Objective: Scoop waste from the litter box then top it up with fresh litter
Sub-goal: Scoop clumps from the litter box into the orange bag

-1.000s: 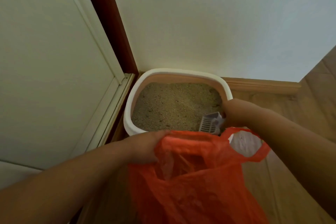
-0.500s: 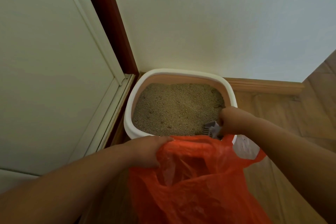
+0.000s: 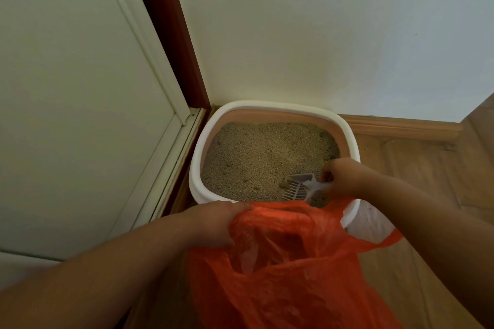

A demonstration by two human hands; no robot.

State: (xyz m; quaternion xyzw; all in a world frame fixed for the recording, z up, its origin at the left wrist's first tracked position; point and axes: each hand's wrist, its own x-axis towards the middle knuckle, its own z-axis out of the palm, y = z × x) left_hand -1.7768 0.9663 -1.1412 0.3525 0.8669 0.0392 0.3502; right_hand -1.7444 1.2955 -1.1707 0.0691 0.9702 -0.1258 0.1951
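Note:
A white-rimmed litter box (image 3: pixel 198 157) stands in the room corner, filled with tan litter (image 3: pixel 262 157) dotted with small dark clumps. My right hand (image 3: pixel 344 177) grips the handle of a pale grey slotted scoop (image 3: pixel 296 187), whose blade lies low over the litter at the box's near right, with a clump or two on it. My left hand (image 3: pixel 216 224) clutches the left rim of an orange plastic bag (image 3: pixel 288 270), holding its mouth open just in front of the box. The bag hides the box's near wall.
A white door panel (image 3: pixel 74 115) with a dark red frame (image 3: pixel 168 35) rises on the left. The white wall (image 3: pixel 320 35) and wooden skirting (image 3: pixel 401 128) back the box. Wooden floor (image 3: pixel 427 181) stretches to the right.
The scoop has dipped down and swung left into the litter, now showing its whole blade with clumps on it. The bag and my left hand stay put.

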